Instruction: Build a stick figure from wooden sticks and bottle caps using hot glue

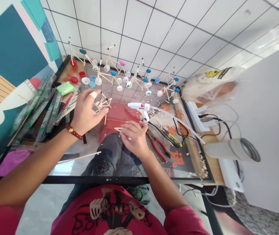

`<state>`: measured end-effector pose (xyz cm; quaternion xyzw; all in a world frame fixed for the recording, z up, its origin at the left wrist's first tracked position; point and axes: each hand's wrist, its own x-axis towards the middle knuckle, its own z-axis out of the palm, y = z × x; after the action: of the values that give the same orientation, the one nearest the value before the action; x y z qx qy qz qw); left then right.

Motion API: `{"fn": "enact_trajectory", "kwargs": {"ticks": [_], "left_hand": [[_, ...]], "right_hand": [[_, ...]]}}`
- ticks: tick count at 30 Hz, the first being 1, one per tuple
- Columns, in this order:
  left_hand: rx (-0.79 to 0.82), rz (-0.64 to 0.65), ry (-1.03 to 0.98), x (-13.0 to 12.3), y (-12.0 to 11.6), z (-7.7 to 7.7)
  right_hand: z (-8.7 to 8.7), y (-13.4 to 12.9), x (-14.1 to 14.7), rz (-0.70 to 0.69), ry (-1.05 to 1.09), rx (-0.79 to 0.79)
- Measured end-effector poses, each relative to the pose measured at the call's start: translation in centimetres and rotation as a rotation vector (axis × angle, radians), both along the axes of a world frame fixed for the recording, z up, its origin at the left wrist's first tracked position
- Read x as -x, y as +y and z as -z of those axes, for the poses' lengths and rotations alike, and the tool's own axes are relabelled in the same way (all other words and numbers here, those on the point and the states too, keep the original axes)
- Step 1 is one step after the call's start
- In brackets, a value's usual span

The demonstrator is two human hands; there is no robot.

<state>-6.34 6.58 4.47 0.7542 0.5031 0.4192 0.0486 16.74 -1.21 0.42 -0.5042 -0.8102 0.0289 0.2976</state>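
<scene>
My left hand (87, 107), with a beaded bracelet at the wrist, hovers with thumb and forefinger apart beside a small cluster of wooden stick pieces (104, 102), some dark-tipped. Between the fingers of my right hand (136, 138) is a thin V-shaped wooden stick piece (118, 129). A white hot glue gun (139, 107) lies just beyond that hand, with a clear glue stick (176, 117) running out of its back. Under both hands is a translucent red sheet (115, 116) on the glass-topped table.
Small bicycle-like stick models (115, 67) with bottle-cap wheels line the back by the tiled wall. Red-handled pliers (157, 143) and a yellow cutter (175, 139) lie right. Wrapped packets (45, 104) fill the left side. A grey cylinder (229, 149) stands at the right edge.
</scene>
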Motion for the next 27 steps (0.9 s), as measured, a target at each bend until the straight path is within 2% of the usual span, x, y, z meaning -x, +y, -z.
{"fn": "enact_trajectory", "kwargs": {"ticks": [4, 6, 9, 14, 21, 27], "left_hand": [[0.245, -0.011, -0.043, -0.2, 2.7, 1.2], [0.356, -0.046, -0.107, -0.5, 3.2, 1.9], [0.416, -0.090, -0.180, -0.8, 3.4, 2.9], [0.393, -0.077, -0.159, -1.1, 3.1, 3.4], [0.203, 0.105, -0.082, -1.1, -0.1, 2.1], [0.134, 0.255, -0.075, -1.3, -2.3, 2.2]], "right_hand": [[0.0, -0.1, 0.1, -0.002, 0.035, -0.026], [-0.1, -0.1, 0.1, -0.003, 0.057, -0.039], [-0.1, -0.1, -0.1, 0.020, 0.063, -0.034], [0.2, 0.0, -0.4, 0.071, 0.061, -0.023], [0.1, 0.0, -0.7, 0.119, 0.141, -0.011], [-0.1, -0.2, -0.8, 0.133, 0.201, 0.008]]}}
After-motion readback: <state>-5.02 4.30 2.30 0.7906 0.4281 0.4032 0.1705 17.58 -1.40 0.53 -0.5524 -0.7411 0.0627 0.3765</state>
